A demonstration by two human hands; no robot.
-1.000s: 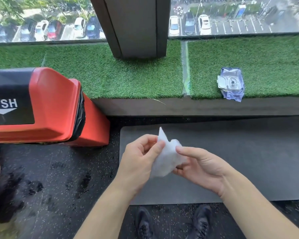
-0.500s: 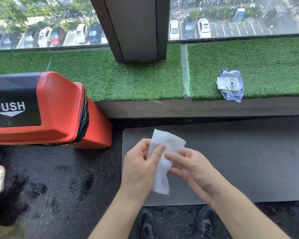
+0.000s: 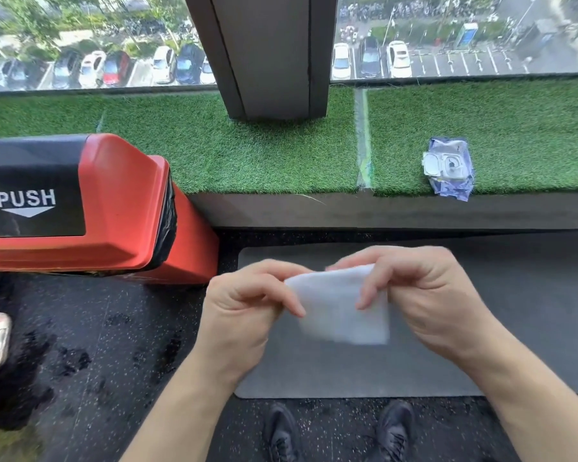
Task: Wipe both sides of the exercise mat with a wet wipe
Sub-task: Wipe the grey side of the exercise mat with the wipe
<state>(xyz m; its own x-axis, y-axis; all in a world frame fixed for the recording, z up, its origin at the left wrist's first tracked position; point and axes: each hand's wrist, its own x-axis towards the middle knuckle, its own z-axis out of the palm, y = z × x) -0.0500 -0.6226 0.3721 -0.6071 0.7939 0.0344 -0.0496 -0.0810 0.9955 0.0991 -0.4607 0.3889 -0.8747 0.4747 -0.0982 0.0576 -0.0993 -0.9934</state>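
I am holding a white wipe (image 3: 339,305) with my left hand (image 3: 244,311) and right hand (image 3: 424,295), standing by the gray mat (image 3: 514,295), red bin (image 3: 114,201) sitting near.

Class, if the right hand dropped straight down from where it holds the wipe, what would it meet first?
Probably the grey exercise mat, lying directly beneath the right hand and wet wipe; nothing else shows between, though depth is unclear.

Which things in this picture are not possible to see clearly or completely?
- Grey rubber exercise mat, head view: its right end is cut by the frame edge, the underside hidden.
- White wet wipe: motion-blurred, its top corners covered by the left hand and the right hand; folds unclear.
- Blue wipes packet on the artificial grass ledge: print too small to read.
- Red push-lid bin: cut by the left edge.
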